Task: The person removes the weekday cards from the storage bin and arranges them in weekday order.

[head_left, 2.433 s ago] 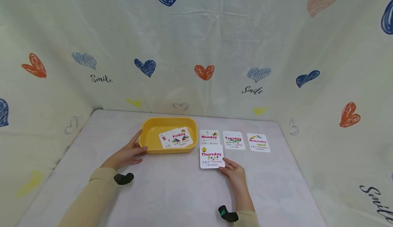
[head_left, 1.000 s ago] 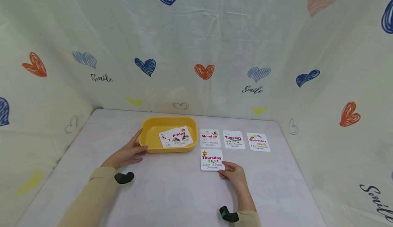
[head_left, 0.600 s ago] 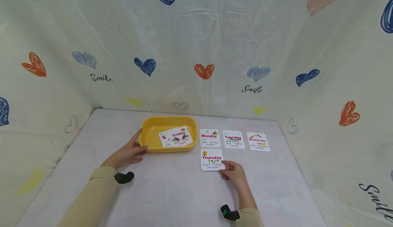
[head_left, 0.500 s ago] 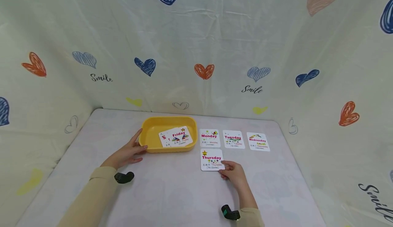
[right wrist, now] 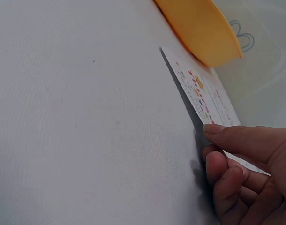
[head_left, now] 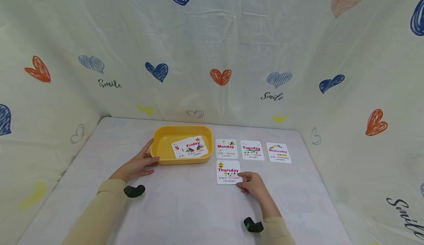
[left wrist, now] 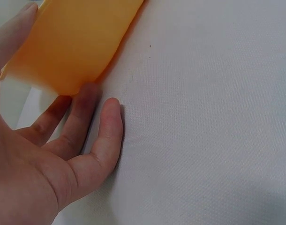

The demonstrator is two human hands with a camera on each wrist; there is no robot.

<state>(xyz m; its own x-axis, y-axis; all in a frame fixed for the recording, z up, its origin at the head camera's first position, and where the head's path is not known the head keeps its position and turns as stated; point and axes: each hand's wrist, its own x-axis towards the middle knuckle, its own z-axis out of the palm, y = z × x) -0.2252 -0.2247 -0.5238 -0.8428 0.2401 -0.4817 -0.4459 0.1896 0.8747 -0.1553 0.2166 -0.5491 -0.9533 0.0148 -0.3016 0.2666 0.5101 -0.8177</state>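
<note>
Thursday card [head_left: 228, 170]: seen face up just below the Monday card [head_left: 226, 149], one edge apparently raised above its shadow.
Right hand [head_left: 254, 184]: the card's near-right corner is pinched between thumb and fingers.
Left hand [head_left: 136, 166]: the yellow tray [head_left: 162, 144] is gripped at its left end; the Friday card [head_left: 196, 148] lies inside.
Placement: judged a setting-down; the card is best squared to the Monday card, lowered flat, and released only once every corner is supported.
Upper edge: the Monday card is nearly met, so an upward slide would risk overlap.
Open room: movement is best afforded toward the person and rightward, below the Tuesday card [head_left: 252, 151] and Wednesday card [head_left: 278, 153]; the upper left is limited by the tray.
</note>
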